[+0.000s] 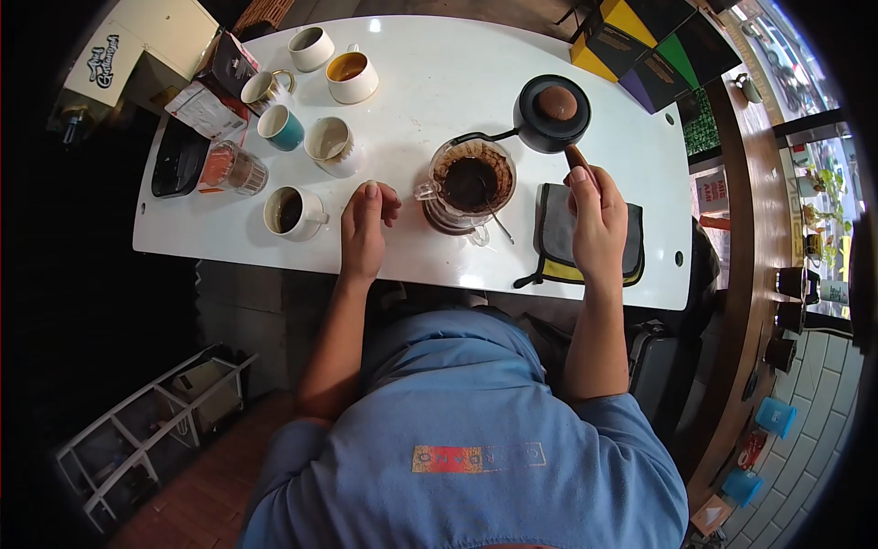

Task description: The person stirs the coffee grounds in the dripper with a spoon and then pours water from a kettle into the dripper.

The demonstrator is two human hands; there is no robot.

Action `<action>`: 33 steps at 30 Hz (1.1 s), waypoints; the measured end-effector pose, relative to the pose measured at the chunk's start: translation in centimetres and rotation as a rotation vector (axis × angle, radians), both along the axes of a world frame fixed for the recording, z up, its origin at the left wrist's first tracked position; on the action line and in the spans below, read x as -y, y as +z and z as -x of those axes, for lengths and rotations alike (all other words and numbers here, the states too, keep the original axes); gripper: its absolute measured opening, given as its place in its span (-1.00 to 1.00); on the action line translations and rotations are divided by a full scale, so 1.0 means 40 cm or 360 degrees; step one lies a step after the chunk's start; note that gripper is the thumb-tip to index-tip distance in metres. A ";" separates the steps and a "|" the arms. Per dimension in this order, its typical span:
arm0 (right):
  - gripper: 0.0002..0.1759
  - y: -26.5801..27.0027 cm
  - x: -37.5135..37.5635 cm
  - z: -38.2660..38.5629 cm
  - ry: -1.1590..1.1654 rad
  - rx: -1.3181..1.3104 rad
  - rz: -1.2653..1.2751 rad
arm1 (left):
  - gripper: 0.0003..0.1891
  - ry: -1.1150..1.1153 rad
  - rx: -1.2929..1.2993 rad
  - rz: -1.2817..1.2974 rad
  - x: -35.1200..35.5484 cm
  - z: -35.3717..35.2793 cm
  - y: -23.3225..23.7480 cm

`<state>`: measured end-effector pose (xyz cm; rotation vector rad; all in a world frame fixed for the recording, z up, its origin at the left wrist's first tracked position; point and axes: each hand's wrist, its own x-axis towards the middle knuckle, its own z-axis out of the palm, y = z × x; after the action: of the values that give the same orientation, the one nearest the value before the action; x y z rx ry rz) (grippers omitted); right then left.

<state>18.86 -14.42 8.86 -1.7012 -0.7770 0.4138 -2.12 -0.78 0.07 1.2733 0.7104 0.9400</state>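
My right hand (599, 215) is wrapped round the wooden handle of a black gooseneck kettle (540, 135). Its thin spout reaches left over the rim of a clear coffee dripper (439, 174), where dark wet grounds line the walls. Under the dripper, a glass server (444, 218) is partly hidden, and a thin metal spoon (502, 226) leans at its right side. Left of the dripper, my left hand (368, 224) hovers near the table with its fingers curled in and nothing visible in them. Close to it stands a white mug (312, 220) with dark liquid.
Several cups, including a blue cup (281, 128), stand at the left of the white table (439, 82), beside a glass jar (245, 174). A folded grey cloth (572, 229) lies beneath my right hand. Black boxes with coloured panels (631, 55) stand at the back right.
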 end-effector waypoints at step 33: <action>-0.70 0.016 0.172 -0.038 -0.0184 -0.0108 -0.0089 | -0.53 -0.0046 -0.0045 0.0059 -0.014 -0.050 0.006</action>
<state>20.36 -21.29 9.51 -1.6618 -0.6322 0.3648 -0.14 -0.23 0.30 1.2630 0.7265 0.8828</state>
